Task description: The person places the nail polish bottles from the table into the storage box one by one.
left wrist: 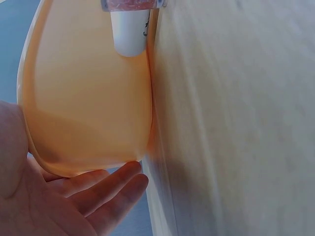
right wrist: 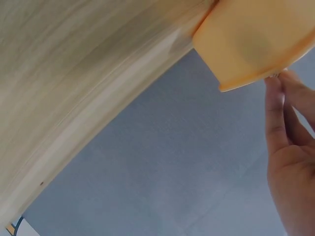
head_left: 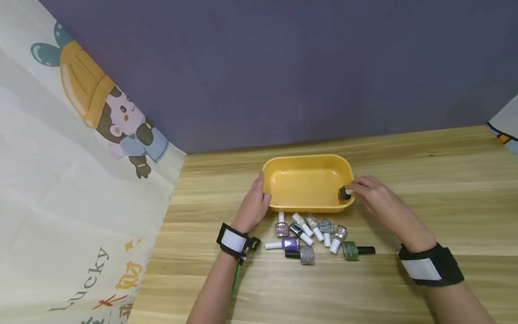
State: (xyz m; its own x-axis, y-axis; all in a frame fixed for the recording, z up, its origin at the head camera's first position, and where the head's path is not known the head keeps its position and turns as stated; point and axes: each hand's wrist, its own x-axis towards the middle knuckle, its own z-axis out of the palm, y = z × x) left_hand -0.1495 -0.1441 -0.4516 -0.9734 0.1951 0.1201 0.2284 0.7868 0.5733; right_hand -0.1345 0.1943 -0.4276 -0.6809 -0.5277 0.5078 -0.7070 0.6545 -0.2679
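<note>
A yellow plastic basin (head_left: 307, 209) with rounded corners stands on the wooden table. My left hand (head_left: 254, 204) holds its left end, thumb at the rim and fingers against the outer wall, as the left wrist view shows. Over the basin's right end, my right hand (head_left: 376, 198) pinches the pale cap of a dark nail polish bottle (head_left: 344, 194). The bottle's body hangs inside the rim; in the right wrist view the basin wall hides most of it. In front of the basin lie several nail polish bottles, among them a purple one (head_left: 290, 244) and a green one (head_left: 350, 250).
More glittery bottles, such as a silver one (head_left: 307, 255) and a pink one (head_left: 282, 229), lie close to the basin's front wall. A dark blue-grey panel (head_left: 315, 76) rises behind the table (head_left: 210, 180). A printed cloth (head_left: 60, 193) hangs on the left.
</note>
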